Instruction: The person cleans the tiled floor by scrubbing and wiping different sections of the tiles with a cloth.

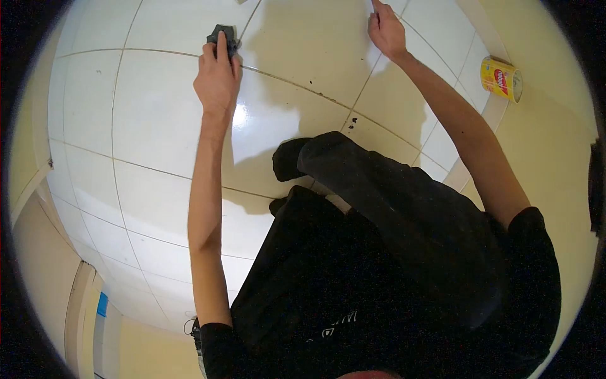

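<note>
The left hand (pixel 218 82) has its fingers closed around a dark cloth (pixel 230 38) on the tiled floor (pixel 158 107), forefinger stretched over it, probably for downward pressure. The right hand's (pixel 387 36) fingers meet the view's edge; their grip I cannot tell.

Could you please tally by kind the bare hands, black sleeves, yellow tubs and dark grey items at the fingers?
Bare hands: 2 (left hand, right hand)
Black sleeves: 2
Yellow tub: 1
Dark grey item: 1
Total: 6
</note>
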`<state>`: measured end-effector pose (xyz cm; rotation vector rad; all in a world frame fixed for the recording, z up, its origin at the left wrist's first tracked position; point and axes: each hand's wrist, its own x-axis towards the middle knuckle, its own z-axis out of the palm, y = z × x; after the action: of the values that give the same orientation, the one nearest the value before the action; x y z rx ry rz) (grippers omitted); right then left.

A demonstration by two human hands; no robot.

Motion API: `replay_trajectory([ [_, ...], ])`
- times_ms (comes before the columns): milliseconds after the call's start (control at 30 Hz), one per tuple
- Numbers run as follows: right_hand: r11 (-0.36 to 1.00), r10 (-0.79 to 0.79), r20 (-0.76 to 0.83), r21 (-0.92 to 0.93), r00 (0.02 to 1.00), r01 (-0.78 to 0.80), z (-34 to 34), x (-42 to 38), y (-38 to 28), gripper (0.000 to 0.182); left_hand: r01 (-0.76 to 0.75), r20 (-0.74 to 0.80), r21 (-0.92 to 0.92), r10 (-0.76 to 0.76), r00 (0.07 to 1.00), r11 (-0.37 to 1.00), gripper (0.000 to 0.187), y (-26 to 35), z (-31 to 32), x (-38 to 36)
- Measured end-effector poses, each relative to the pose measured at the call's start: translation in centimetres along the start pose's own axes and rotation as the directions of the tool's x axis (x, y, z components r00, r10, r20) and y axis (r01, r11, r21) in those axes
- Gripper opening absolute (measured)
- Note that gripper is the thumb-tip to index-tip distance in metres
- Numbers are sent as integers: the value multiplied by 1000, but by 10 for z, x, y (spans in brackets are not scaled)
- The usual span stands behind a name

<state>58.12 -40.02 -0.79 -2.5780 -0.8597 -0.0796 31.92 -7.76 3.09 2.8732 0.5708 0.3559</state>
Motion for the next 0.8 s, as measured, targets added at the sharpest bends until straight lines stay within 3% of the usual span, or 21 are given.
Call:
replay_trajectory([
  [333, 998, 53, -1, -19, 999, -53, 6, 1, -1, 49, -91, 15, 22, 91, 996, 996, 62, 50, 20, -17],
  [400, 999, 48, -4, -9, 999, -48, 2, 1, -3, 49, -226, 48, 113, 222, 974, 968, 59, 77, 25, -30],
  [533, 997, 36, -47, -63, 998, -39, 9, 2, 2, 49, -356, 107, -66, 361, 926, 932, 57, 134, 35, -56],
  [567, 995, 63, -33, -80, 997, -65, 5, 1, -5, 47, -341, 152, -132, 359, 921, 931, 56, 143, 31, -57],
  [700, 993, 108, 9, -53, 994, -108, -2, 2, -15, 49, 40, 283, -469, 107, 953, 882, 53, 139, 2, -44],
  [800, 991, 133, 41, -28, 990, -132, -5, 1, -14, 50, 164, 226, -467, -62, 972, 869, 52, 102, -17, -23],
])
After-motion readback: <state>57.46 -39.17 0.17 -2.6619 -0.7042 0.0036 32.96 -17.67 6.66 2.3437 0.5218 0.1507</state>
